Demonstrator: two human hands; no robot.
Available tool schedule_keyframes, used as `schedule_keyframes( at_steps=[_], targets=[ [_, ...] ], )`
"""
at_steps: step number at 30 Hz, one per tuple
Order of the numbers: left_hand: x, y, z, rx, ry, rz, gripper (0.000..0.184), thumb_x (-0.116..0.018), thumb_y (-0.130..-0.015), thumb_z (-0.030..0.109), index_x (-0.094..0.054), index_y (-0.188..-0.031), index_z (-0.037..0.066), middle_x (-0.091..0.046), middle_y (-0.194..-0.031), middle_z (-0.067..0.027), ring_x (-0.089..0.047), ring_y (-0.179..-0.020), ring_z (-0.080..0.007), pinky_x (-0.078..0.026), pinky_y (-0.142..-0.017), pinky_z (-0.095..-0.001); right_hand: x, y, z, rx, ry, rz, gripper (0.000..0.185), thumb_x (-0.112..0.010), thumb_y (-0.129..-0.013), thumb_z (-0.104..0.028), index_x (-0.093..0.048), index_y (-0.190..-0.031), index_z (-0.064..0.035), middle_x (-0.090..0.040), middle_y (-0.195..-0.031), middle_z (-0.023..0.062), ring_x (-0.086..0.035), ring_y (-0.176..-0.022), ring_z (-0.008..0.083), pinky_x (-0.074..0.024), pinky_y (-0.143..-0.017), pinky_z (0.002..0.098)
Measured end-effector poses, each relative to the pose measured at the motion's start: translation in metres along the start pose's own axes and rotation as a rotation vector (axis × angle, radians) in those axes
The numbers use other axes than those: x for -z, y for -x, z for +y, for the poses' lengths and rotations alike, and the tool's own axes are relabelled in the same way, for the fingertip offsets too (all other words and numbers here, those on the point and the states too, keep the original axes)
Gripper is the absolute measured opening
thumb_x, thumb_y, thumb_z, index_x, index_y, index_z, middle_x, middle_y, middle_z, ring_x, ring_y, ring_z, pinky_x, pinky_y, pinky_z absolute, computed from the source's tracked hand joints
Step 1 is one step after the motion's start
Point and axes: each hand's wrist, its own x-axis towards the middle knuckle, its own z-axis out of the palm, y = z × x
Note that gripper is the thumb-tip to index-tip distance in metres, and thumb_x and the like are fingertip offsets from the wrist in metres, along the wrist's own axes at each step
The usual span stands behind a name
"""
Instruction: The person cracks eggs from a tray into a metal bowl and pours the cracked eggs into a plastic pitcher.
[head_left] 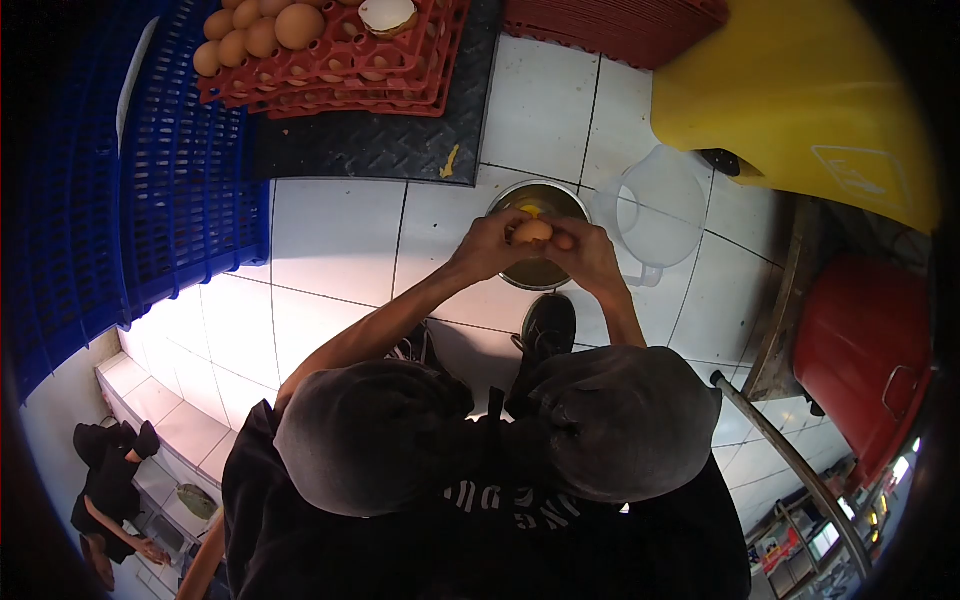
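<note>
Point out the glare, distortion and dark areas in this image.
Head view: strong light washes out the floor tiles at left; head view: the lens bends the blue crate and the corners fall to black; head view: the egg between the fingers is discernible but too small for fine detail.

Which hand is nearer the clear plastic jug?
Right. The right hand is beside the jug, on its left; the left hand is farther left, across the bowl.

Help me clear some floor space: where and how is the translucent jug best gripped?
Likely best by the handle of the translucent jug, reaching from the person's side: it juts that way, while the metal bowl sits close on the jug's left and the yellow container stands beyond.
</note>
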Motion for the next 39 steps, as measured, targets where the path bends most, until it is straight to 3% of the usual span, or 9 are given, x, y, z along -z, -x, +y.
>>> schedule_keyframes(
  at_steps=[8, 11, 16, 20, 23, 29, 31, 34, 39],
  targets=[
    [0.002, -0.003, -0.009, -0.035, -0.044, 0.016, 0.048, -0.067, -0.079, 0.010, -0.054, -0.123, -0.001, -0.065, -0.107, -0.0135, -0.062, -0.100, -0.0162, -0.050, -0.087, -0.0284, -0.004, -0.001, 0.018, 0.087, -0.053, 0.085, 0.039, -0.071, -0.075, -0.023, -0.067, -0.113, -0.0165, -0.067, -0.081, 0.0092, -0.065, -0.074, 0.0268, -0.0509, -0.067, 0.0351],
    [0.000, 0.001, -0.004, -0.046, 0.014, 0.008, 0.046, -0.067, -0.077, 0.008, -0.056, -0.120, -0.002, -0.066, -0.102, -0.0147, -0.064, -0.096, -0.0215, -0.051, -0.087, -0.0309, 0.001, 0.001, 0.014, 0.090, -0.059, 0.095, 0.038, -0.070, -0.073, -0.019, -0.067, -0.111, -0.0160, -0.065, -0.084, 0.0085, -0.064, -0.074, 0.0256, -0.0511, -0.066, 0.0354],
    [-0.001, 0.011, 0.003, -0.274, -0.454, 0.066, 0.057, -0.069, -0.071, 0.006, -0.050, -0.125, 0.001, -0.055, -0.118, -0.0179, -0.057, -0.104, -0.0354, -0.049, -0.090, -0.0408, -0.006, 0.004, 0.004, 0.207, 0.411, 0.301, 0.042, -0.066, -0.070, -0.014, -0.064, -0.112, -0.0192, -0.065, -0.093, 0.0048, -0.063, -0.080, 0.0244, -0.0532, -0.066, 0.0386],
    [-0.002, 0.008, -0.003, -0.319, -0.608, 0.032, 0.059, -0.070, -0.072, 0.007, -0.048, -0.126, 0.003, -0.048, -0.126, -0.0164, -0.052, -0.111, -0.0354, -0.048, -0.092, -0.0415, -0.008, 0.006, -0.001, 0.173, 0.447, 0.343, 0.037, -0.064, -0.073, -0.014, -0.065, -0.110, -0.0195, -0.065, -0.098, 0.0020, -0.063, -0.088, 0.0226, -0.0543, -0.069, 0.0372],
    [-0.001, 0.010, -0.005, -0.357, -0.590, 0.103, 0.056, -0.070, -0.071, 0.006, -0.050, -0.123, 0.003, -0.048, -0.126, -0.0157, -0.051, -0.111, -0.0366, -0.047, -0.093, -0.0416, -0.007, 0.007, -0.004, 0.166, 0.425, 0.400, 0.040, -0.065, -0.072, -0.016, -0.065, -0.111, -0.0208, -0.066, -0.095, 0.0044, -0.063, -0.080, 0.0263, -0.0540, -0.067, 0.0387],
    [0.005, 0.015, -0.004, -0.228, -0.230, 0.044, 0.061, -0.074, -0.073, 0.009, -0.044, -0.125, 0.003, -0.048, -0.127, -0.0159, -0.053, -0.112, -0.0335, -0.046, -0.095, -0.0387, -0.003, 0.006, 0.023, -0.091, -0.060, 0.129, 0.035, -0.065, -0.080, -0.020, -0.065, -0.113, -0.0103, -0.062, -0.072, 0.0059, -0.059, -0.061, 0.0184, -0.0479, -0.058, 0.0315],
    [0.004, 0.018, -0.005, -0.375, -0.088, 0.132, 0.061, -0.075, -0.076, 0.012, -0.042, -0.126, 0.005, -0.051, -0.124, -0.0152, -0.054, -0.114, -0.0295, -0.045, -0.097, -0.0372, -0.005, 0.005, 0.029, -0.264, -0.744, -0.156, 0.038, -0.063, -0.085, -0.020, -0.060, -0.118, -0.0014, -0.057, -0.064, 0.0018, -0.054, -0.059, 0.0120, -0.0420, -0.054, 0.0272],
    [0.000, 0.019, -0.002, -0.404, 0.157, 0.103, 0.059, -0.076, -0.077, 0.014, -0.044, -0.125, 0.006, -0.053, -0.121, -0.0138, -0.053, -0.115, -0.0265, -0.044, -0.098, -0.0366, -0.012, 0.010, 0.026, -0.258, -1.099, -0.212, 0.041, -0.059, -0.088, -0.018, -0.054, -0.123, 0.0028, -0.059, -0.073, 0.0012, -0.054, -0.062, 0.0100, -0.0406, -0.054, 0.0252],
    [0.006, 0.019, 0.001, -0.465, -0.004, 0.136, 0.056, -0.078, -0.076, 0.015, -0.049, -0.122, 0.006, -0.053, -0.121, -0.0129, -0.052, -0.116, -0.0247, -0.043, -0.098, -0.0343, -0.013, 0.008, 0.020, -0.175, -1.267, -0.369, 0.044, -0.055, -0.090, -0.020, -0.050, -0.128, 0.0008, -0.060, -0.092, 0.0052, -0.057, -0.073, 0.0130, -0.0434, -0.057, 0.0253]
  ],
)
